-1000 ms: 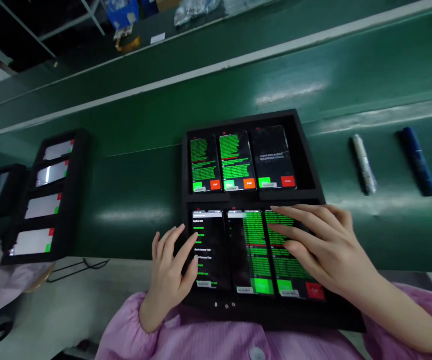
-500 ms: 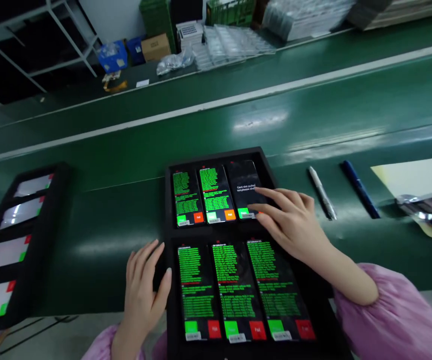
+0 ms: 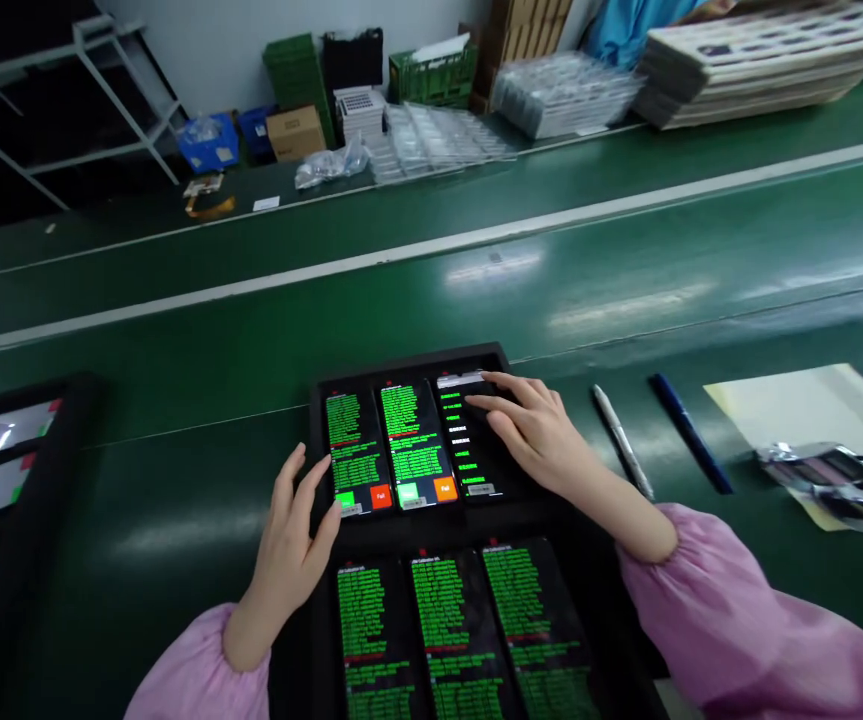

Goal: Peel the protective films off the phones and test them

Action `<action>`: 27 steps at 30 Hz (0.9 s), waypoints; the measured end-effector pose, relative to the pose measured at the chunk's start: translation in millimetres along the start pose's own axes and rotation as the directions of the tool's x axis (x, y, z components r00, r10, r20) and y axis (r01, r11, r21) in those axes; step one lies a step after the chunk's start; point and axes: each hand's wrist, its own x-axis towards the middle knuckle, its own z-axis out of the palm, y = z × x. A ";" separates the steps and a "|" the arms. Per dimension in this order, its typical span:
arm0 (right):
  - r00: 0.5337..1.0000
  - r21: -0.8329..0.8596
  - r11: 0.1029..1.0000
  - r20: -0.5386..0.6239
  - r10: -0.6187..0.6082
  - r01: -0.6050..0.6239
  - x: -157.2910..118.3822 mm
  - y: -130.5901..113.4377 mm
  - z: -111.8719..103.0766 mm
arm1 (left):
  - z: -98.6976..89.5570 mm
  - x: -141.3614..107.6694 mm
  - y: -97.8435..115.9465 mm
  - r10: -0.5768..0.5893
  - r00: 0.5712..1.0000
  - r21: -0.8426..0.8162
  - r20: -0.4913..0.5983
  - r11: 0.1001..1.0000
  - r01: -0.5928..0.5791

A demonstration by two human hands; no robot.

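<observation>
A black tray (image 3: 401,532) holds several phones in two rows, most with green text on dark screens. My right hand (image 3: 532,425) is over the top right phone (image 3: 461,450), fingers apart, fingertips at the upper part of its screen, which shows a list with a pale bar on top. At the tray's left edge, my left hand (image 3: 297,530) has its fingers spread and holds nothing; its fingertips are beside the top left phone (image 3: 356,450).
Another black tray (image 3: 75,400) with white-screened phones lies at the left. On the right are a white pen (image 3: 621,440), a blue pen (image 3: 690,432), a paper sheet (image 3: 798,400) and plastic-wrapped pieces (image 3: 828,475). Stacked trays (image 3: 761,70) stand behind.
The view has tilted up, so the tray sits lower. My right hand has moved toward the top of the phone, whose screen changed from a message with buttons to a list.
</observation>
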 end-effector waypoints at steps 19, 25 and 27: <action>0.996 -0.288 0.958 0.092 0.017 0.011 -41.5 -79.3 4.8 | -8.3 61.4 -4.4 0.067 0.994 0.245 0.081 0.966 -0.086; 0.994 -0.208 0.977 0.109 -0.018 0.041 -18.7 -84.6 11.6 | -17.1 50.5 -1.9 0.120 0.992 0.162 0.032 0.979 -0.123; 0.981 -0.138 0.979 0.141 -0.132 0.151 -23.0 -92.8 9.5 | -21.0 32.2 -0.3 0.179 0.982 0.167 0.068 0.968 -0.188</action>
